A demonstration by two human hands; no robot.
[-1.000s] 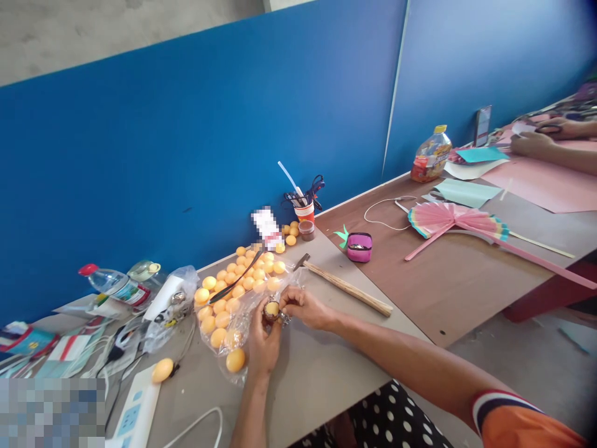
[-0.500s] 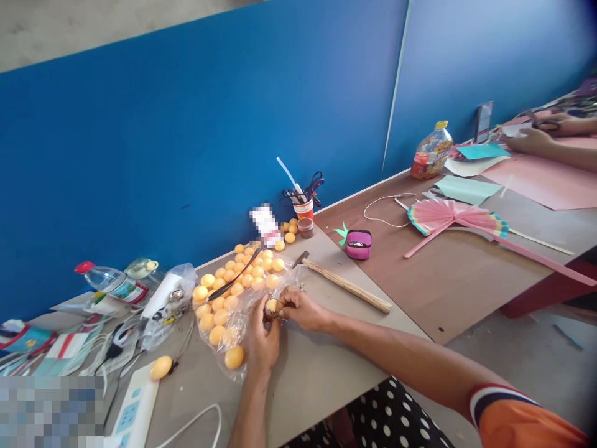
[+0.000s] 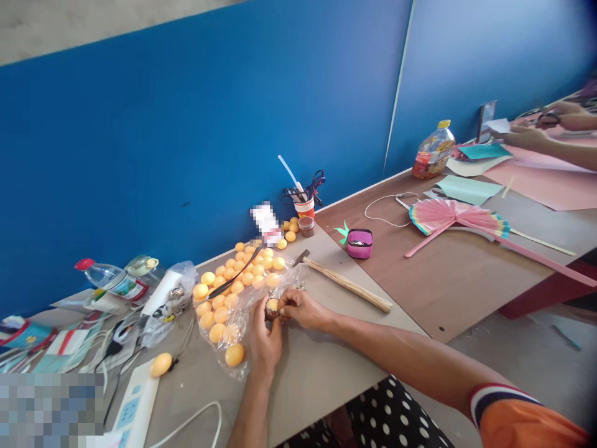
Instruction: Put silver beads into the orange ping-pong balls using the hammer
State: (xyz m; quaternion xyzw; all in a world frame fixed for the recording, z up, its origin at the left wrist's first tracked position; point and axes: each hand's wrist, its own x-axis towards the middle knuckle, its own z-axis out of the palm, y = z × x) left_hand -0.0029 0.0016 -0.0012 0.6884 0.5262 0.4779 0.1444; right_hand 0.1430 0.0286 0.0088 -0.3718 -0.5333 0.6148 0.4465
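Note:
My left hand is closed around a small orange ball with dark, shiny trim about its edge, its fingers on the left and below. At the ball's right side my right hand pinches with thumb and forefinger; whatever is between those fingertips is too small to make out. Left of my hands, many orange balls lie in and around a clear plastic bag, with a black strap across them. Behind my right hand rests a hammer with a wooden handle.
Along the blue partition stand a paper cup of tools and a juice bottle. A purple pouch and pink paper fans lie rightward. A power strip is at left. Another person's hands hold paper and scissors.
My hands stay at the ball with almost no change in grip. At far right, the other person's hands and the white paper have shifted slightly left.

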